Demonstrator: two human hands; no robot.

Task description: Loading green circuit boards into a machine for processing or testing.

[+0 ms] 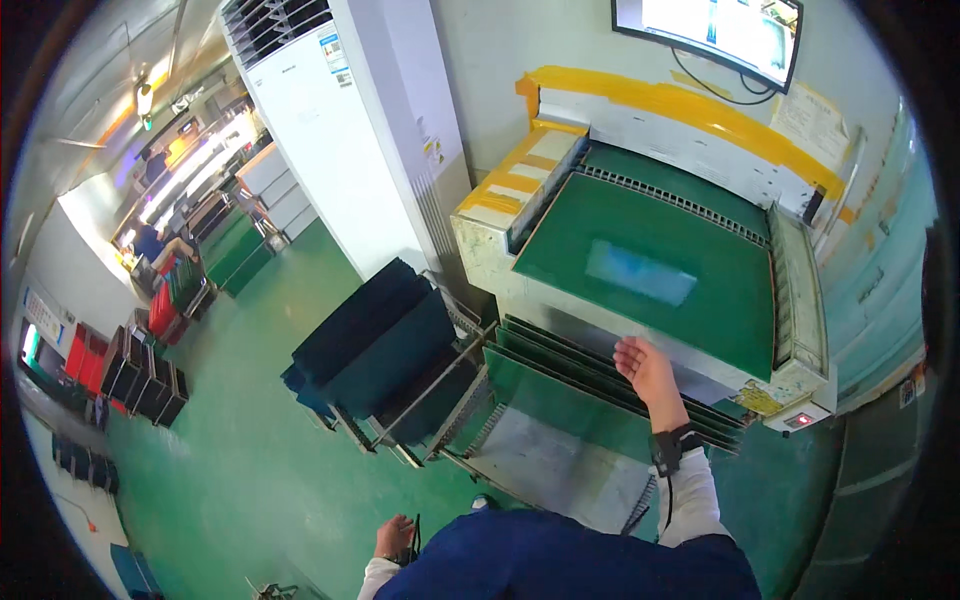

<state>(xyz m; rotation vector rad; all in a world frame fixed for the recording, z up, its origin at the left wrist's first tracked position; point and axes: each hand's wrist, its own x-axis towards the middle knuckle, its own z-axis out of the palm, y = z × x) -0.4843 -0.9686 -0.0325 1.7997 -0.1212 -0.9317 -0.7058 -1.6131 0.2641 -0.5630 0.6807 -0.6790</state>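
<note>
My right hand hovers over a metal rack, close to the front of a white machine. Its fingers are loosely bent and hold nothing. Below it, several thin green panels stand on edge in the rack. A large flat green panel lies on the machine's roller bed, with a bright reflection on its surface. My left hand hangs low by my body, apart from the rack. Its fingers are loosely curled and nothing shows in them. Dark straps circle both wrists.
Left of the rack stands another one with dark panels. A tall white air conditioner rises behind it. The machine has yellow tape on its edges, and a screen hangs above. Red and black racks line the far left.
</note>
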